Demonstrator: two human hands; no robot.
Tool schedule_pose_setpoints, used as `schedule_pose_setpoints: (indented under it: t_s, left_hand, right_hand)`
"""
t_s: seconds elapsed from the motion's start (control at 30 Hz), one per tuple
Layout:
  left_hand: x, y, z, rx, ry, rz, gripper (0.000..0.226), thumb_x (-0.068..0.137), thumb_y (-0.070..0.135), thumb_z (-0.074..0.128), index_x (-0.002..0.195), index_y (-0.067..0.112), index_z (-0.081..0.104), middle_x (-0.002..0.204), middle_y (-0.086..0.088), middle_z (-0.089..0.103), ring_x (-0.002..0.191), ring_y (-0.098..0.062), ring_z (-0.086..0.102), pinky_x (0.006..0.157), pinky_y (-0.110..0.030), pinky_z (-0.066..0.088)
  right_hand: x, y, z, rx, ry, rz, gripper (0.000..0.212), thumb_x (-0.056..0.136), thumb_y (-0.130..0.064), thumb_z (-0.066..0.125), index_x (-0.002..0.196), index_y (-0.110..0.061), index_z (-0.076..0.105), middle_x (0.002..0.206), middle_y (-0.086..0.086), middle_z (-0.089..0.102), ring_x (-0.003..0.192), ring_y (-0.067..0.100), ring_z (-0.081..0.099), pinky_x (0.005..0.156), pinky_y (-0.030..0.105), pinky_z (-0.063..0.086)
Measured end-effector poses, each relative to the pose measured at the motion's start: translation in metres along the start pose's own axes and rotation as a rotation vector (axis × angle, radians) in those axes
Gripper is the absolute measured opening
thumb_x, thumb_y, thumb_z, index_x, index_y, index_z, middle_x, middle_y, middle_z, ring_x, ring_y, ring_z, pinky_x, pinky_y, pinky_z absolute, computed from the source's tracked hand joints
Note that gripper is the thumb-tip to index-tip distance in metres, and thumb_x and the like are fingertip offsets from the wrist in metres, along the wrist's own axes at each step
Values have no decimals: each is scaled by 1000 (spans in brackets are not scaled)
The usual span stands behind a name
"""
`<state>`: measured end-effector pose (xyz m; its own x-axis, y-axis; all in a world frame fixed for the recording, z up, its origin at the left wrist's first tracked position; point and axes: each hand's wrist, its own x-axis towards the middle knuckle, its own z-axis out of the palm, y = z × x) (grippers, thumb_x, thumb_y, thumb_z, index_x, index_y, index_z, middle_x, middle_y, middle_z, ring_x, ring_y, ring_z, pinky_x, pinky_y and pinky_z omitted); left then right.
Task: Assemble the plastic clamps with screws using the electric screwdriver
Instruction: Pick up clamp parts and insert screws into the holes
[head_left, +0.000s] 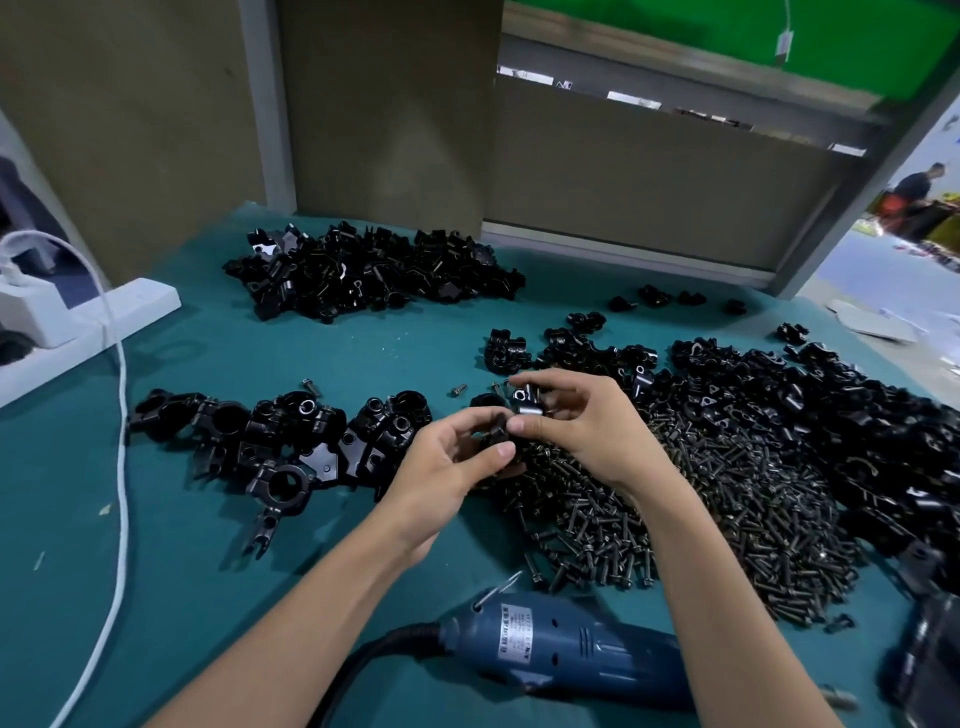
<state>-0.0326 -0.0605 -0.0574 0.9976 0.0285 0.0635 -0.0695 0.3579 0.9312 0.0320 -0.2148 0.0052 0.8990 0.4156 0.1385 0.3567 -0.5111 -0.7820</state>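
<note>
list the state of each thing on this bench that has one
left hand, grips a black clamp part
right hand, pinches a second clamp piece close to the first
electric screwdriver, lying on its side on the mat, unheld
screws, loose heap
left clamp cluster, lying loose
power strip, white plug in it

Black clamp pieces (527, 402) pinched, dark screws (701, 493) heaped, blue screwdriver (571, 644) lying flat
</note>
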Motion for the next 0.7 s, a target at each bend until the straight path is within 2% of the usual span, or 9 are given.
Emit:
schedule_pose_setpoints:
  t_s: [0.1,0.2,0.3,0.37,0.47,0.7]
  left_hand:
    - [0,0,-2,26,-30,12,31,86,5,68,113,20,68,111,0,74,106,-14,69,86,-21,53]
    - [1,-1,-4,70,-18,16,32,86,6,68,115,20,69,114,0,73,111,-16,67,94,-27,52]
    - [2,0,-2,-20,42,-7,30,84,7,68,112,18,70,111,-4,74,106,-20,69,87,-25,55]
    - [3,1,-2,-78,77,-18,33,78,15,70,111,17,71,110,-6,75,101,-23,71,84,-25,57]
    - [2,3,-2,-102,100,-11,36,74,22,72,109,16,73,108,-9,75,98,-25,72,85,-28,58]
    - [-2,3,1,-185,108,2,24,73,24,73,96,21,80,105,-9,75,95,-19,72,77,-25,58]
  right_hand:
    - [-4,1,1,-44,-33,35,51,71,-56,71,120,-40,67,78,-5,56,76,8,55,83,34,52]
    - [-5,3,4,-32,-57,45,45,87,-41,68,131,-32,60,86,-13,65,84,-1,61,86,20,50]
    - [-7,4,3,16,-2,47,42,91,-27,67,132,-24,58,95,-18,68,92,-4,65,87,12,48]
    - [-9,2,0,76,24,17,33,90,-19,68,122,-26,61,98,-19,65,90,-5,67,88,16,53]
    - [-12,-3,2,65,-2,-82,29,89,-7,68,112,-24,66,104,-9,69,97,1,66,89,22,54]
    - [-14,-7,9,11,23,-150,30,82,-6,76,109,-18,72,98,-12,72,94,-1,66,88,21,54]
